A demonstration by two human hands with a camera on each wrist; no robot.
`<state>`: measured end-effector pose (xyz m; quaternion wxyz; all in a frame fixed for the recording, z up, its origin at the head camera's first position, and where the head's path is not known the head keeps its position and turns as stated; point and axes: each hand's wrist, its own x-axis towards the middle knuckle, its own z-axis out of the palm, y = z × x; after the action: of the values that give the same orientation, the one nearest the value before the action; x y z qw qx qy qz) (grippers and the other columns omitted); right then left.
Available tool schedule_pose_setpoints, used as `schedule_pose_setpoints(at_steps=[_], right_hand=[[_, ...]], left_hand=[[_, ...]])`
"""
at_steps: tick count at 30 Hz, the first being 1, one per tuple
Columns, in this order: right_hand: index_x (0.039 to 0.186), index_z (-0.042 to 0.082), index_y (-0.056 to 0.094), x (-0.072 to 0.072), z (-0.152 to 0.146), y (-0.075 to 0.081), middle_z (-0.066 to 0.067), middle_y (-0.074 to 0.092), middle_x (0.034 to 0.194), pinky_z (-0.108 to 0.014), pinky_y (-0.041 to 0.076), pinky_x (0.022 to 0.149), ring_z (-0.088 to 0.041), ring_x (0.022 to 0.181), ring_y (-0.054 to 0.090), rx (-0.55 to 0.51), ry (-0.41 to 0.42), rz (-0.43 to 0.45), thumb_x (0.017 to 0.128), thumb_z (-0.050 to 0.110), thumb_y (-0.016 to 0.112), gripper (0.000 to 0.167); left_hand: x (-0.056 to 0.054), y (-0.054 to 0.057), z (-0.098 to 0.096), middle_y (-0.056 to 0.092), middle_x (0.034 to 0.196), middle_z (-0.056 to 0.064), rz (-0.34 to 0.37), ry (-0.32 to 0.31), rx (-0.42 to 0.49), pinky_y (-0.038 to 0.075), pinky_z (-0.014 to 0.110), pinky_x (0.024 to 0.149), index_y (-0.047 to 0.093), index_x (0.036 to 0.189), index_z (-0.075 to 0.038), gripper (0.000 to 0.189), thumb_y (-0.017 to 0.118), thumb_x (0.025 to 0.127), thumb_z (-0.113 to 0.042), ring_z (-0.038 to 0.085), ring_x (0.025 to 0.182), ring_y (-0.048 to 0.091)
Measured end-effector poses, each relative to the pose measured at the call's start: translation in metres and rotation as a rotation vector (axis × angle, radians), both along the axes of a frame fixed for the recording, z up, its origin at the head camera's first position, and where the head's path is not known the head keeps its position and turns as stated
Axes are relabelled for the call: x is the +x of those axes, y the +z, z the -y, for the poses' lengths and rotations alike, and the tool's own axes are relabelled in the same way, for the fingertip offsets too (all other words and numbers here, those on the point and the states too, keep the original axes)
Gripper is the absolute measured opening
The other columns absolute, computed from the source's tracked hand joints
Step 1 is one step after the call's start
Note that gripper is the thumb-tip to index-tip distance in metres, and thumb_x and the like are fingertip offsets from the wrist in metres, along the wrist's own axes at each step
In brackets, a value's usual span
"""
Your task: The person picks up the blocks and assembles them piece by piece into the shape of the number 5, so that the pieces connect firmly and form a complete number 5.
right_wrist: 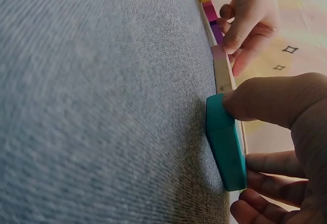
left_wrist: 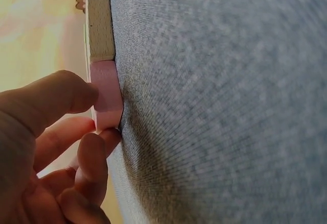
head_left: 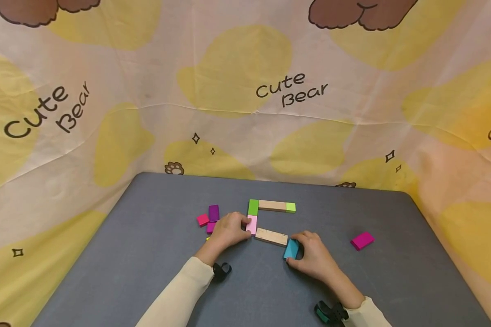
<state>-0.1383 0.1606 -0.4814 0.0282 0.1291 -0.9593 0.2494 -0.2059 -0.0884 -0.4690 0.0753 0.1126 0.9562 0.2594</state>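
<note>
A blue rectangular block [head_left: 291, 249] lies on the grey tabletop [head_left: 106, 277], at the right end of a long natural-wood block [head_left: 271, 236]; whether the two touch cannot be determined. The person's right hand [head_left: 316, 255] pinches the blue block between thumb and fingers, spread only to the length of the piece. A pale pink rectangular block [head_left: 251, 225] lies just beside the wood block's left end. The left hand [head_left: 229, 230] pinches it between thumb and fingers, the gap limited to the block.

Beyond the pink block, and in line with it, is a green rectangular block [head_left: 253, 207]. From there a second natural-wood block [head_left: 272, 205] extends right to a small light-green block [head_left: 290, 207]. Left of the left hand, two purple blocks [head_left: 214, 213] and a red-pink block [head_left: 202, 220] are grouped. A magenta block [head_left: 362, 240] lies well apart, at right. A printed cloth [head_left: 229, 131] stands behind the tabletop.
</note>
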Motion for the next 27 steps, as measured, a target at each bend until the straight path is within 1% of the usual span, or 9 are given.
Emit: schedule_pose_setpoints(at_steps=[10,20,27], right_hand=[[0.112,0.007,0.069,0.002,0.0021,-0.0014,-0.003,0.06,0.098,-0.032,0.045,0.075,-0.019,0.09,0.05,0.007,-0.024,-0.025,0.065,0.031,0.085,0.055],[0.113,0.006,0.068,0.0017,0.0022,-0.001,-0.006,0.062,0.102,-0.037,0.047,0.08,-0.022,0.095,0.053,0.013,-0.028,-0.017,0.065,0.032,0.085,0.057],[0.113,0.008,0.068,0.0023,0.0023,-0.0016,-0.005,0.063,0.102,-0.035,0.047,0.078,-0.021,0.092,0.052,0.019,-0.035,-0.029,0.065,0.032,0.085,0.056]], left_hand=[[-0.0001,-0.0006,-0.0003,0.071,0.11,0.005,-0.013,-0.002,-0.006,0.039,0.029,0.06,0.072,0.116,-0.015,0.04,0.076,0.077,-0.025,0.015,0.075,0.051],[-0.0002,-0.001,-0.0006,0.071,0.111,0.004,-0.02,-0.006,-0.003,0.039,0.029,0.06,0.072,0.116,-0.015,0.04,0.076,0.077,-0.025,0.015,0.076,0.051],[-0.0006,-0.0021,-0.0001,0.071,0.111,0.003,-0.019,-0.003,-0.002,0.04,0.029,0.061,0.072,0.116,-0.016,0.041,0.076,0.077,-0.025,0.014,0.076,0.052]])
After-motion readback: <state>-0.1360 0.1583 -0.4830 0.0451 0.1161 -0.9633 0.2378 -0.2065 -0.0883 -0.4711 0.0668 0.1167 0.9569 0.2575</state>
